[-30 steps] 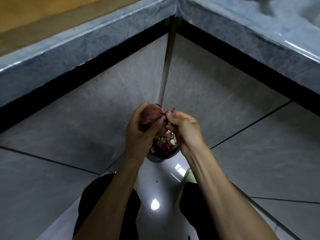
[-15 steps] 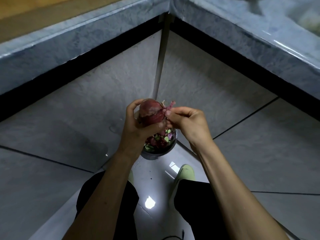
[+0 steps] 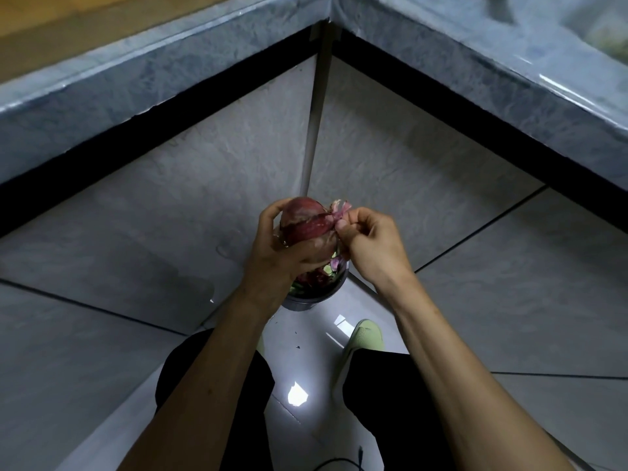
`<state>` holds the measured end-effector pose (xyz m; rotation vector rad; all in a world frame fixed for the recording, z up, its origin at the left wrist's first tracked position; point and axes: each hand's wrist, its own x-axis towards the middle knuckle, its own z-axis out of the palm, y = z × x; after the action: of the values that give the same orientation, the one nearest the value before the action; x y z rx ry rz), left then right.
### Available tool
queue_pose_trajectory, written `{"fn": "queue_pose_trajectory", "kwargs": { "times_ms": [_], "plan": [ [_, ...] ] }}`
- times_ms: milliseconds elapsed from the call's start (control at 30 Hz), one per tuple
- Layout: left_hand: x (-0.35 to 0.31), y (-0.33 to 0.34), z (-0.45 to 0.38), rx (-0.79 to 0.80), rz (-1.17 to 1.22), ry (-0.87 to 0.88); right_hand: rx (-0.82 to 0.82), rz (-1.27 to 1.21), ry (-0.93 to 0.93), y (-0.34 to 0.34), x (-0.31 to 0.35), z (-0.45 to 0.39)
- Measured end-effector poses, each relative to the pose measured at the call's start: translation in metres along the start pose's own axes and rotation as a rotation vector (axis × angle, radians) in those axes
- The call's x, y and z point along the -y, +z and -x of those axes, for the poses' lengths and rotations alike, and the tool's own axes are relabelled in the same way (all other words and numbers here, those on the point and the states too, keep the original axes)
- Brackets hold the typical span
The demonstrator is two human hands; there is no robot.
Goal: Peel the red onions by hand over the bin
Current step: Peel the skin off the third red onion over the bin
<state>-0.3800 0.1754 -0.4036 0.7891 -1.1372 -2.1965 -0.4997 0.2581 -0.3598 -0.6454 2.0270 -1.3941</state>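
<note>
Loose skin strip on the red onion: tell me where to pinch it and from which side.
Pinch the loose skin strip at its raised, frayed end by the onion's tip, coming in from the right, as the right hand does. That end stands free of the red onion, while the left hand covers the left and underside. Probably pull rightward over the bin.

Red onion [image 3: 307, 222]: round, dark purple-red, one strip of skin lifted off toward its right end; held at frame centre. Directly below, partly hidden: small round grey bin [image 3: 311, 294], upright, holding purple and green scraps.
</note>
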Motion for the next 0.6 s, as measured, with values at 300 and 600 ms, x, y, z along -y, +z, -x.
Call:
{"fn": "queue_pose_trajectory", "kwargs": {
  "times_ms": [300,600],
  "plan": [
    [0.0,-0.002,-0.006,0.057,0.195,-0.047,0.081,-0.434,0.211,0.005,-0.002,-0.007],
    [-0.007,-0.011,-0.009,-0.013,0.272,-0.173,0.017,-0.381,0.256,0.007,-0.008,-0.021]
  ]
}}
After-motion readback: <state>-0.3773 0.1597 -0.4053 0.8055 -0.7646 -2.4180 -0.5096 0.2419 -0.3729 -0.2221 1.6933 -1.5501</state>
